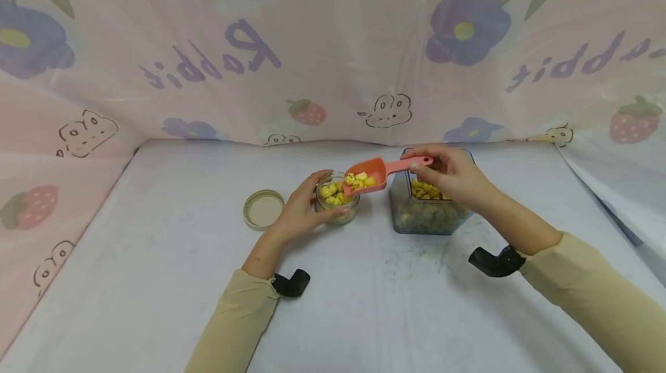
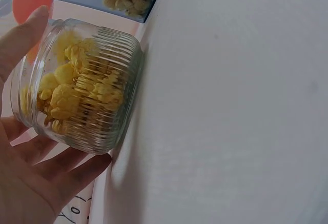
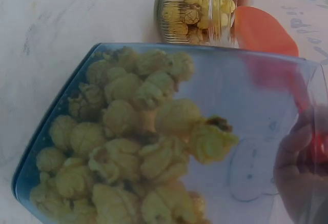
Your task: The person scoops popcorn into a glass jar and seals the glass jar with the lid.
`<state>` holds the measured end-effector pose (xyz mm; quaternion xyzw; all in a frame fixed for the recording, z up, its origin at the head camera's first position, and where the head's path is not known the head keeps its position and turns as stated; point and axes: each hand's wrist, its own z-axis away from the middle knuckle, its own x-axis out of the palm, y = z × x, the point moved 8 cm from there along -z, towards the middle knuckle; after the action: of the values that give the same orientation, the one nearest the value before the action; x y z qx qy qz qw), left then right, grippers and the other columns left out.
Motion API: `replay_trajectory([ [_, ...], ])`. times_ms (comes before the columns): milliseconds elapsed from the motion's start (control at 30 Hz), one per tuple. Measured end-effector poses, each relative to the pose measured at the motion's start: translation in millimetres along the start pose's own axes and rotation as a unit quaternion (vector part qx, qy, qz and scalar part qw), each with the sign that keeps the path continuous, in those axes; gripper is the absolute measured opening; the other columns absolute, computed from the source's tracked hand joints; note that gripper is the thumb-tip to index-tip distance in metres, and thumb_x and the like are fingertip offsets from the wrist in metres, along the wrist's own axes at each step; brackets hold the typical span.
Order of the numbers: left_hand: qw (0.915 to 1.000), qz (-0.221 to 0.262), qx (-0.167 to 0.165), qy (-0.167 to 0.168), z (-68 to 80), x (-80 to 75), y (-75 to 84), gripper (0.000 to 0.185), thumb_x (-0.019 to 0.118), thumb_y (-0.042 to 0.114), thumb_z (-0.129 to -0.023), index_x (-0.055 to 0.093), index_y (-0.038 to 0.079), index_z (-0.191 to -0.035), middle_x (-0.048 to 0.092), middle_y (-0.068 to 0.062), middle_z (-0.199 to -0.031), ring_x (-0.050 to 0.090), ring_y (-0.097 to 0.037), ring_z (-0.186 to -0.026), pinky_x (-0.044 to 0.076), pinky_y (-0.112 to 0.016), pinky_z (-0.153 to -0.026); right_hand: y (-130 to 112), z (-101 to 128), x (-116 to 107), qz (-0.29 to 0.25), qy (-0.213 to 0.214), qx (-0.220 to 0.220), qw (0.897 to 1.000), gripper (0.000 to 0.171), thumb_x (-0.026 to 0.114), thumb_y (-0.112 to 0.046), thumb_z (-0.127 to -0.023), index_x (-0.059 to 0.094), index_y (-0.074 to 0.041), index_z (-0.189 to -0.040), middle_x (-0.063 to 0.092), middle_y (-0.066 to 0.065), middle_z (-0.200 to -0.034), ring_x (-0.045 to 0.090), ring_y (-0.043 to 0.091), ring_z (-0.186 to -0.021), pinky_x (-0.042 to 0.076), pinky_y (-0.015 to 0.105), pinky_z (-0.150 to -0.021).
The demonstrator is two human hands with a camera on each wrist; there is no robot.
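Your left hand [image 1: 299,208] wraps the ribbed glass jar [image 1: 337,198], fragile and slick; your right hand [image 1: 448,175] pinches the light scoop [image 1: 372,174] by its handle.

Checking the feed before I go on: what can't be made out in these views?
- Head view: how full the glass jar is; the left hand and orange scoop cover it.
- Right wrist view: the right hand and its hold on the scoop, blurred behind the blue container wall.
- Left wrist view: the scoop, cut off at the top edge.
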<state>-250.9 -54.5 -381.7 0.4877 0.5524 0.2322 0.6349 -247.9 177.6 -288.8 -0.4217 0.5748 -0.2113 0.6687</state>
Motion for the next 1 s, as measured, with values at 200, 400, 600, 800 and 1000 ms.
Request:
replay_trajectory([
  [200, 1.0, -0.001, 0.005, 0.0, -0.7, -0.2, 1.5, 0.082, 0.081, 0.025, -0.078, 0.036, 0.012, -0.145, 0.042, -0.013, -0.145, 0.041, -0.028, -0.133, 0.041, -0.046, -0.107, -4, -1, 2, 0.015, -0.003, -0.013, 1.0, 0.026, 0.058, -0.014, -0.096, 0.062, 0.0, -0.119, 0.055, 0.014, -0.106, 0.052, 0.025, -0.077, 0.045, 0.021, -0.059],
  [400, 1.0, 0.002, 0.006, 0.002, -1.2, -0.5, 0.9, 0.081, 0.081, 0.024, -0.077, 0.037, 0.012, -0.145, 0.043, -0.012, -0.145, 0.042, -0.027, -0.133, 0.041, -0.046, -0.106, -8, -2, 2, 0.019, -0.003, -0.032, 0.999, 0.024, 0.058, -0.01, -0.096, 0.062, 0.0, -0.117, 0.057, 0.015, -0.097, 0.051, 0.021, -0.069, 0.043, 0.021, -0.054],
  [600, 1.0, 0.001, 0.002, 0.001, -1.2, -0.3, -0.2, 0.081, 0.081, 0.026, -0.077, 0.037, 0.013, -0.145, 0.043, -0.01, -0.145, 0.043, -0.026, -0.132, 0.041, -0.045, -0.106, -9, 0, 0, 0.024, -0.006, -0.033, 0.999, 0.025, 0.057, -0.01, -0.096, 0.062, 0.0, -0.118, 0.055, 0.015, -0.101, 0.048, 0.015, -0.065, 0.04, 0.022, -0.052],
  [800, 1.0, 0.001, 0.001, 0.001, -0.6, 0.2, -0.3, 0.08, 0.081, 0.025, -0.078, 0.038, 0.014, -0.144, 0.044, -0.011, -0.144, 0.044, -0.026, -0.131, 0.041, -0.044, -0.107, -11, 3, -4, 0.036, 0.004, -0.044, 0.998, 0.024, 0.056, -0.01, -0.096, 0.062, -0.002, -0.118, 0.057, 0.013, -0.089, 0.052, 0.022, -0.066, 0.043, 0.023, -0.053],
  [1000, 0.9999, 0.009, -0.006, 0.001, 0.6, 0.1, -1.4, 0.08, 0.081, 0.024, -0.078, 0.038, 0.017, -0.144, 0.044, -0.01, -0.144, 0.047, -0.027, -0.126, 0.043, -0.044, -0.104, -8, 6, -9, 0.031, 0.02, -0.045, 0.998, 0.025, 0.057, -0.01, -0.096, 0.062, -0.003, -0.119, 0.055, 0.01, -0.086, 0.051, 0.022, -0.064, 0.043, 0.024, -0.052],
])
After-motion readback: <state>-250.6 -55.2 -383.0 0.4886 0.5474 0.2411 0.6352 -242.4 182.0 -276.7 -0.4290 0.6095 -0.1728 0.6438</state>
